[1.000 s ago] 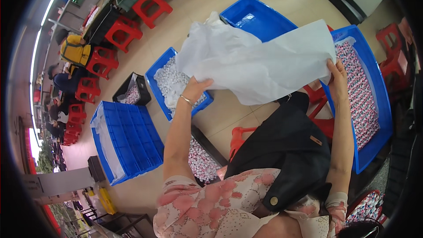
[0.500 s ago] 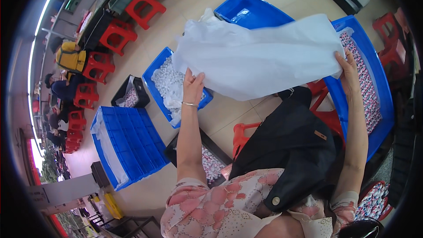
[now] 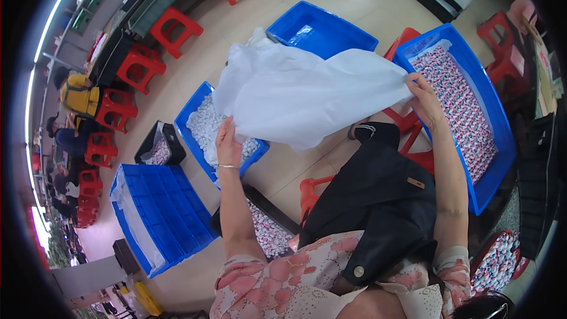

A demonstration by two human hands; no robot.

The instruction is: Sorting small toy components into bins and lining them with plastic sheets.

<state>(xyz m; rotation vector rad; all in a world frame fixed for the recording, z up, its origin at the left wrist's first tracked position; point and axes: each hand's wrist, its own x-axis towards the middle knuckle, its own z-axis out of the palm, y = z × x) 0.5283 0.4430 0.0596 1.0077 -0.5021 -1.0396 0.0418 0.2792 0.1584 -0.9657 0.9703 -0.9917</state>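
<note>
A large white sheet (image 3: 313, 91), thin like a liner, hangs stretched between my two hands above the floor. My left hand (image 3: 227, 145) pinches its near left edge, over a blue crate (image 3: 188, 112) of small white pieces. At the sheet's right end, my right hand (image 3: 424, 99) grips a gathered corner. Close to that hand stands a long blue crate (image 3: 502, 136) lined with white and filled with small pink, white and dark pieces (image 3: 455, 106). The sheet partly covers the crate of white pieces.
An empty blue crate (image 3: 357, 38) lies beyond the sheet. Stacked blue crates (image 3: 171, 212) and a small black bin (image 3: 171, 156) stand at left. A black tray (image 3: 269, 207) of pieces sits by my lap. Red stools (image 3: 177, 26) line the left, where people (image 3: 82, 94) sit.
My right hand has moved left and slightly down, off the long blue crate, so its pieces show more. The sheet now spans a shorter width and sags in folds.
</note>
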